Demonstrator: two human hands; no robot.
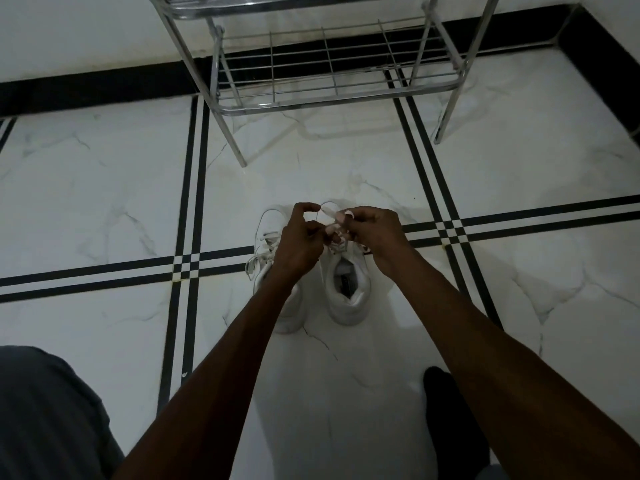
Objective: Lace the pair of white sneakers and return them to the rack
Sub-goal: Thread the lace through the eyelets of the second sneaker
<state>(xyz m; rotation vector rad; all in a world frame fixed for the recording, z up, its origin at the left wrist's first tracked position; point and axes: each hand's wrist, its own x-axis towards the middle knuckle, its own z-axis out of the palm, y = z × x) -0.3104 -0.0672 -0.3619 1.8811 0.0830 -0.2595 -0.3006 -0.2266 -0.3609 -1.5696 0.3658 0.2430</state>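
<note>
Two white sneakers stand side by side on the floor, heels toward me. The right sneaker [348, 292] shows its open collar. My left forearm partly covers the left sneaker [268, 244], whose loose lace [252, 265] trails off its left side. Both hands meet above the front of the right sneaker. My left hand [301, 240] pinches a white lace end [327, 213], and my right hand [375, 233] grips the other part of the same lace. The metal shoe rack [332, 74] stands beyond the shoes with its lower shelf bare.
The floor is white marble tile with black double stripes crossing it. A black skirting runs along the white wall behind the rack. My grey-clad knee [45, 417] is at the bottom left and a dark foot [450, 420] at the bottom right.
</note>
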